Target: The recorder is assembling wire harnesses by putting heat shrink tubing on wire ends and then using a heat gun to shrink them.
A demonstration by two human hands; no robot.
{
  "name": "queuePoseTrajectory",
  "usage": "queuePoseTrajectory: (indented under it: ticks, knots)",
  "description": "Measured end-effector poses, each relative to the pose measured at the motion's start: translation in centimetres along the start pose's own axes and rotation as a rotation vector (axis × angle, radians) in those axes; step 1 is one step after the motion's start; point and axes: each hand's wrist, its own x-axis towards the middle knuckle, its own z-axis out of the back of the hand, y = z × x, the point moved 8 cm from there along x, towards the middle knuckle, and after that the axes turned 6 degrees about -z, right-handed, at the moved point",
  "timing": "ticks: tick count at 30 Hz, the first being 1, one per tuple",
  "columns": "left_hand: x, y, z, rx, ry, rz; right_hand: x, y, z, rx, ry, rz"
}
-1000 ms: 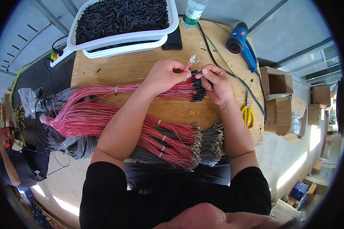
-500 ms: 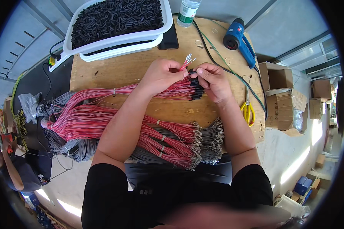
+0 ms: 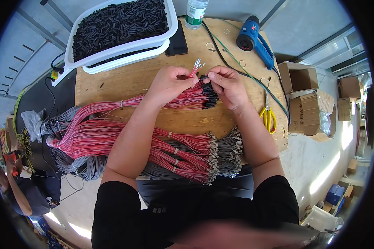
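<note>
My left hand [image 3: 170, 84] is closed on a few red wires, whose silver-tipped ends [image 3: 198, 65] fan out above its fingertips. Facing it, my right hand [image 3: 230, 86] pinches a short black sleeve [image 3: 204, 78] close to the wires; whether a wire runs inside cannot be made out. Below both hands, a tied bundle of red wires [image 3: 185, 99] ends in many black sleeves [image 3: 208, 97]. Nearer to me lie more tied red wire bundles [image 3: 183, 150] with bare metal terminals, beside grey wire bundles [image 3: 229, 151].
A white tub [image 3: 149, 40] of loose black sleeves stands at the far left, with a dark phone [image 3: 178, 42] beside it. Behind are a water bottle [image 3: 195, 15] and a blue heat gun [image 3: 253, 39]. Yellow-handled scissors [image 3: 268, 119] lie right. Cartons [image 3: 302, 112] and a co-worker [image 3: 18, 193] flank the table.
The whole view has shifted slightly. My right fingers still pinch the black sleeve beside the wires in my left hand, and the wire tips have spread a little.
</note>
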Motion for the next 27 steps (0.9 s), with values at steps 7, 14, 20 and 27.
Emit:
queuePoseTrajectory:
  ticks: [7,14,20,27]
  knots:
    - [0.1,-0.7,0.4,0.222,-0.063,-0.021,-0.1,0.7,1.3,-0.004,-0.205,0.074]
    - [-0.1,-1.4,-0.7,0.278,0.027,-0.058,-0.9,2.1,-0.4,-0.112,-0.136,0.155]
    - [-0.1,-1.9,-0.4,0.303,0.001,-0.101,-0.8,1.7,0.2,-0.168,-0.116,0.171]
    - [-0.1,-2.1,-0.4,0.226,-0.033,-0.117,-0.6,1.0,-0.8,-0.168,-0.070,0.166]
